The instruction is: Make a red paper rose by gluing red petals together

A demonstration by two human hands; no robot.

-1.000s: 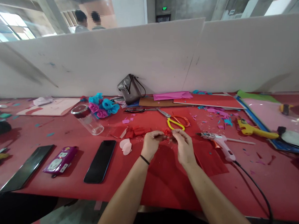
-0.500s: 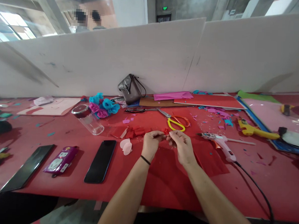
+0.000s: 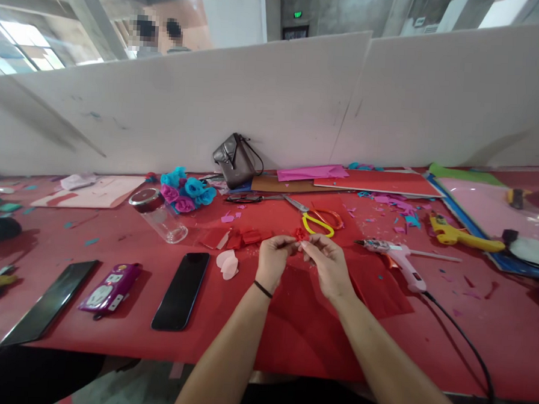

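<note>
Between the fingertips of both hands is a small red paper flower (image 3: 300, 234), its ruffled top facing up. My left hand (image 3: 273, 256) pinches it from the left, and a dark band circles that wrist. From the right, my right hand (image 3: 328, 262) pinches its base with thumb and fingers. Just behind lie scissors (image 3: 318, 224) with yellow and orange handles. Red crepe paper pieces (image 3: 244, 238) lie left of the hands, with pale pink paper petals (image 3: 227, 264) nearer me. A white-pink glue gun (image 3: 399, 262) rests to the right, its cord running toward the front edge.
Left on the red table (image 3: 122, 333) are a black phone (image 3: 181, 291), a purple power strip (image 3: 111, 289), a glass jar (image 3: 160, 217) and blue and pink paper flowers (image 3: 186, 191). A grey pouch (image 3: 235, 161) leans on the white partition (image 3: 202, 114). A yellow glue gun (image 3: 464, 235) lies right.
The right thumb and fingers have shifted slightly down and left around the flower's base, so more of its red top shows. The left hand stays nearly still.
</note>
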